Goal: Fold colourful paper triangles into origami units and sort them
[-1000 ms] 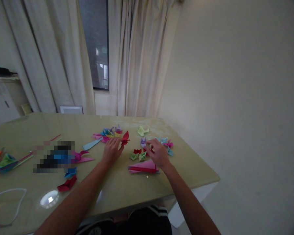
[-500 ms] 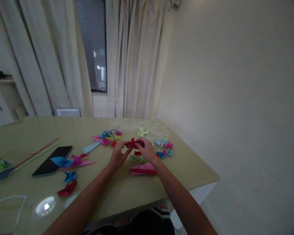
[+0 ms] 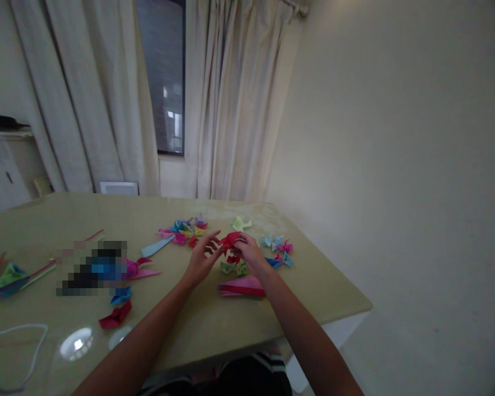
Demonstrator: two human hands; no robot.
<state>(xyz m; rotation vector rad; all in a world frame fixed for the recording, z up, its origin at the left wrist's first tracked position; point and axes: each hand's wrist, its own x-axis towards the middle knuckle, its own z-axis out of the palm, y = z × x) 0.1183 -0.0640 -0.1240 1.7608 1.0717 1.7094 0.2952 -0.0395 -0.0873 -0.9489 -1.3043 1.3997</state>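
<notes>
My left hand (image 3: 202, 259) and my right hand (image 3: 251, 254) meet above the table (image 3: 214, 319), both pinching one red folded paper piece (image 3: 229, 240) between their fingertips. Directly under the hands lie small green paper pieces (image 3: 232, 268) and another red piece (image 3: 232, 258). A flat pink and red folded paper cone (image 3: 242, 286) rests on the table just in front of my right wrist.
A cluster of coloured paper shapes (image 3: 185, 229) lies beyond the hands, a pale green piece (image 3: 241, 223) farther back, blue and pink pieces (image 3: 278, 250) to the right. Left are a blurred dark object (image 3: 91, 266), straws (image 3: 41, 268), red paper (image 3: 115, 316), white cable (image 3: 20, 352).
My right hand left the pieces on the right and joined my left hand at the middle; both now hold the red paper piece, lifted slightly off the table.
</notes>
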